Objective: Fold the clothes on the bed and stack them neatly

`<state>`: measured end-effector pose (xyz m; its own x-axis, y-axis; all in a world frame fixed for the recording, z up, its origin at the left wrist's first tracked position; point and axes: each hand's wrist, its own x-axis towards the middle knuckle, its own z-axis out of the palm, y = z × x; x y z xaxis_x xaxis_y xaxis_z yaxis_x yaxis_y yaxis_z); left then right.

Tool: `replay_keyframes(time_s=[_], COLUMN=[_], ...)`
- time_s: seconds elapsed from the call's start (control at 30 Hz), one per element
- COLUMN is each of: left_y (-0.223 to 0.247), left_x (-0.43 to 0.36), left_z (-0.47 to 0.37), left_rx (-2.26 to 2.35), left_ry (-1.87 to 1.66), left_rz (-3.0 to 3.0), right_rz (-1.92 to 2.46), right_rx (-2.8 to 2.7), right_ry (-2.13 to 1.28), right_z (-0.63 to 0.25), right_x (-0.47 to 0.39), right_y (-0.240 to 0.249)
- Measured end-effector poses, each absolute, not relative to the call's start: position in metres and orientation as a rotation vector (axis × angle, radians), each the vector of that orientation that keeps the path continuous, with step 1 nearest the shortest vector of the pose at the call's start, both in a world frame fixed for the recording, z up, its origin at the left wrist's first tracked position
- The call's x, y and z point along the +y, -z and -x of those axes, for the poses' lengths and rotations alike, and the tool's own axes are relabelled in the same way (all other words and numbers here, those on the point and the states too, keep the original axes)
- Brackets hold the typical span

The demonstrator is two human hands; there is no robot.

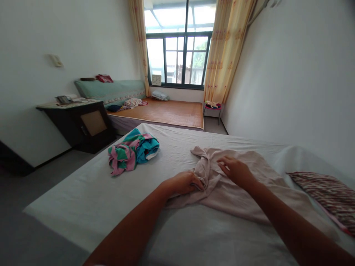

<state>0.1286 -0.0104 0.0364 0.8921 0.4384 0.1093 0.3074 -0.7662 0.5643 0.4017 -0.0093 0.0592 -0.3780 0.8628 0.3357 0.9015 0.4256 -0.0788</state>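
A pale pink-beige garment lies spread across the white-sheeted bed, its left part bunched and creased. My left hand grips the bunched edge, thumb and fingers closed on the cloth. Just above the same garment, my right hand has its fingers bent and apart, with no cloth visible between them. Whether its fingertips touch the fabric, I cannot tell. What kind of garment it is does not show clearly. Left of my hands rests a crumpled heap of striped pink, green and blue clothing.
A brown-patterned pillow lies at the right. Beyond stands a second bed with a brown mat. A dark cabinet is at the left, a small stool below the curtain. The white wall borders the right side.
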Motion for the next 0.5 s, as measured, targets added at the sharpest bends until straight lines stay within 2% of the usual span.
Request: replay_keyframes(time_s=[0.13,0.2,0.3,0.5], left_y=[-0.030,-0.027,-0.025,-0.033], left_x=[-0.012,-0.012,-0.012,-0.014], left_z=[-0.126,-0.125,-0.122,-0.120], left_rx=[0.553,0.559,0.562,0.586], left_ry=[-0.337,-0.339,-0.337,-0.433], left_rz=[-2.525,-2.532,-2.531,-2.466], right_rz=[1.476,1.529,1.572,1.539], right_rx=[-2.498,-2.365,-2.160,-1.870], right_ry=[0.207,0.070,-0.155,-0.217], right_z=[-0.320,-0.309,-0.328,-0.429], right_x=[0.048,0.075,0.103,0.087], right_y=[-0.060,-0.050,-0.040,-0.039])
